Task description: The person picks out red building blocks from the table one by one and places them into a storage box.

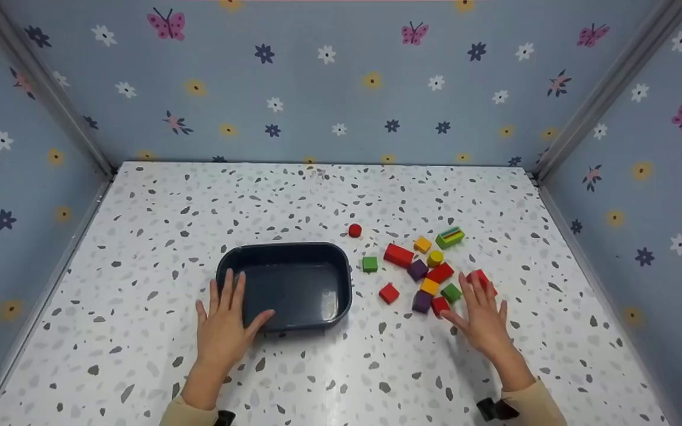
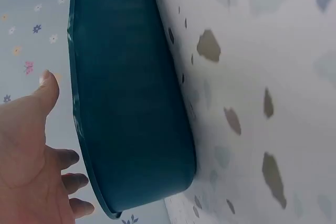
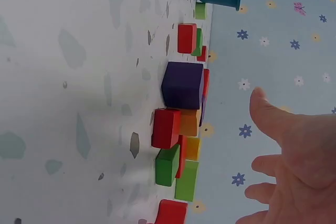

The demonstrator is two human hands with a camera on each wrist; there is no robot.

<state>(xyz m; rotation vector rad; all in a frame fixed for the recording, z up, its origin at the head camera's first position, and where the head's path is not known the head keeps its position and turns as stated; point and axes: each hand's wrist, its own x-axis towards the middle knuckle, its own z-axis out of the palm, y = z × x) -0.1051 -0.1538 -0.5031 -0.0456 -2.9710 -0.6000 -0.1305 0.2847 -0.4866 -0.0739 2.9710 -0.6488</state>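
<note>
My left hand [image 1: 222, 331] hovers with spread fingers over the near left corner of a dark blue plastic tub [image 1: 293, 290]; the left wrist view shows its palm beside the tub's wall [image 2: 131, 98], holding nothing. To the right, my right hand [image 1: 484, 322] is spread above the near right side of a group of small wooden blocks, and it also holds nothing. Closest to it are a red block [image 1: 480, 281] partly under its fingers, a small red block [image 1: 439, 306] by the thumb, and a green block [image 1: 451, 292]. Purple blocks [image 1: 422, 302] and orange blocks [image 1: 429, 287] lie just left.
Other blocks are scattered between tub and right hand: a large red block [image 1: 398, 255], a yellow cylinder [image 1: 435, 258], a striped green block [image 1: 450, 237], a green cube [image 1: 369, 264] and a red ball-like piece [image 1: 355, 230]. Patterned blue panels [image 1: 341, 83] enclose the speckled table [image 1: 246, 201].
</note>
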